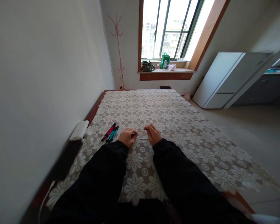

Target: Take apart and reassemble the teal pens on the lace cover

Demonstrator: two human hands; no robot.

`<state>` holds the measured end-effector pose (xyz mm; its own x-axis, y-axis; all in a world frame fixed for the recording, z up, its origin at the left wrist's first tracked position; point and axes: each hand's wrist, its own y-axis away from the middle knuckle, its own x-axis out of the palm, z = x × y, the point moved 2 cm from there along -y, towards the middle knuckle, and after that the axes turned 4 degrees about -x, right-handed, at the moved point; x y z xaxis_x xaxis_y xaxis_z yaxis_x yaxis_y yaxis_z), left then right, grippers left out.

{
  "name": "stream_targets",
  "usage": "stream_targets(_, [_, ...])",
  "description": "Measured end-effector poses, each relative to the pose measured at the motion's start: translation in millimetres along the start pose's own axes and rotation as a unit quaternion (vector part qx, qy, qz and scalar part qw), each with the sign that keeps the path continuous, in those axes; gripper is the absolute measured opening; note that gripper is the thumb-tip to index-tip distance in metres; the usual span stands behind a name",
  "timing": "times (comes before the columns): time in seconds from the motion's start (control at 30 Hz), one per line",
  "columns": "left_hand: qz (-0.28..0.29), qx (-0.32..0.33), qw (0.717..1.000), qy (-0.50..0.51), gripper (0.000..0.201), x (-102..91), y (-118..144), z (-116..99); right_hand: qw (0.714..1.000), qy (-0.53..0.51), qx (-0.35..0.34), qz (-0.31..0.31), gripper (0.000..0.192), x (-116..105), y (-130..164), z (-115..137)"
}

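Red pens (108, 132) and teal pens (112, 134) lie bunched on floral tablecloth (135, 160), beside left hand (128, 137), seemingly done with. Thin pale strip (143, 138) between it and right hand (153, 134) looks unfinished. Fingers curled on both; can't tell if either grips.

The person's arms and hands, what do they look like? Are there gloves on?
The left sleeve and right sleeve are long, black and loose, with soft folds, and gathered in at the wrists. I can't see any pictures or letters on them. The left hand and right hand are bare: no gloves.
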<state>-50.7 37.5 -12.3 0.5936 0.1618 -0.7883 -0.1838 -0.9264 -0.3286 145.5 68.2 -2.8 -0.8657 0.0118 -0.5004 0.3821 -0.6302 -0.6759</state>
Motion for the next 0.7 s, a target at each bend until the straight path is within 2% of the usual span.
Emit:
stream_targets(0.33, [-0.001,-0.006,1.0,-0.013,0.009,0.0,0.0,0.7,0.997,0.045,0.037,0.044,0.021,-1.3,0.8,-6.3])
stream_targets(0.53, [0.003,0.018,1.0,-0.022,0.008,1.9,-0.1,2.0,0.968,0.157,0.014,0.196,0.009,6.0,1.8,-4.8])
stream_targets(0.7, [0.011,0.018,0.999,-0.026,0.007,3.8,0.1,4.1,0.951,0.167,0.008,0.26,0.009,12.0,4.5,-9.7])
